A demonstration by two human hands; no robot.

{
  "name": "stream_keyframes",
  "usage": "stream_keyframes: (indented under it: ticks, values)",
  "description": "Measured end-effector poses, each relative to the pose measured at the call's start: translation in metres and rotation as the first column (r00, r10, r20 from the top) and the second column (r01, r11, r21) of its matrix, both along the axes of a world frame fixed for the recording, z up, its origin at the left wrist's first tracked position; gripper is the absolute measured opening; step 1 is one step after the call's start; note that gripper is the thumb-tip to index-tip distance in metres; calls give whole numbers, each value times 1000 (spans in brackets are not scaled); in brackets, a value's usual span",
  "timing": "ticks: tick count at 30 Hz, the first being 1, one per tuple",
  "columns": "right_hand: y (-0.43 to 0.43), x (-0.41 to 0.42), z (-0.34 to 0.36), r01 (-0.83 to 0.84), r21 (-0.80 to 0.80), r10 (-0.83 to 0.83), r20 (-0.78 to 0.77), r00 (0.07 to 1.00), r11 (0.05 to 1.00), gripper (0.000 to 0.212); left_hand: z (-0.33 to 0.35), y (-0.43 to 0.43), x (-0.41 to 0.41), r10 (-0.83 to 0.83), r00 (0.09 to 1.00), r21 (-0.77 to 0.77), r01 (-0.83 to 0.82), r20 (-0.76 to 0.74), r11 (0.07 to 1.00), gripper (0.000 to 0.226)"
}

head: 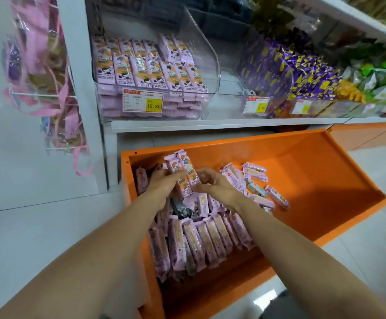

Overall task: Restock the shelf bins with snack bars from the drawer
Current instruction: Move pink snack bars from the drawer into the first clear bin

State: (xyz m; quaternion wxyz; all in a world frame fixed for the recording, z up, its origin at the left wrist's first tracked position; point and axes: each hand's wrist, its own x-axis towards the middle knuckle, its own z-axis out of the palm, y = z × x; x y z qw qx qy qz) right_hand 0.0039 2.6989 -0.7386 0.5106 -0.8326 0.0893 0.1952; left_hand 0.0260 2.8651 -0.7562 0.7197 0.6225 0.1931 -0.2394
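An orange drawer (314, 162) stands pulled out below the shelf, its left half filled with several pink snack bars (201, 240). Above that pile my left hand (162, 185) and my right hand (212, 183) together grip a small bunch of pink bars (184, 173), held upright between them. On the shelf above, a clear bin (198, 54) with a 15.80 price tag holds rows of the same pink bars (146, 67).
A second clear bin (233, 88) beside it looks nearly bare. Bins of purple-and-yellow sweets (291, 74) and green packets (380, 77) follow to the right. Pink ribboned bags (44, 72) hang on a rack at left. The drawer's right half is bare orange floor.
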Motion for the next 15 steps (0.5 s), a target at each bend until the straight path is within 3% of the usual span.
stream_keyframes:
  ticks: [2, 6, 11, 15]
  values:
    - [3, 0, 1, -48, -45, 50, 49, 998, 998, 50, 2, 1, -1, 44, 999, -20, -44, 5, 999, 31]
    - [8, 1, 9, -122, -184, 158, 196, 968, 975, 54, 14, 2, -3, 125, 991, 18, -125, 39, 992, 29]
    - [18, -8, 25, -110, -184, 188, 495, 848, 977, 78, 35, 3, -4, 188, 979, 7, -189, 73, 982, 29]
    - [25, -9, 34, -129, -266, 270, 611, 744, 955, 67, 51, 2, -7, 230, 957, 31, -239, 175, 970, 23]
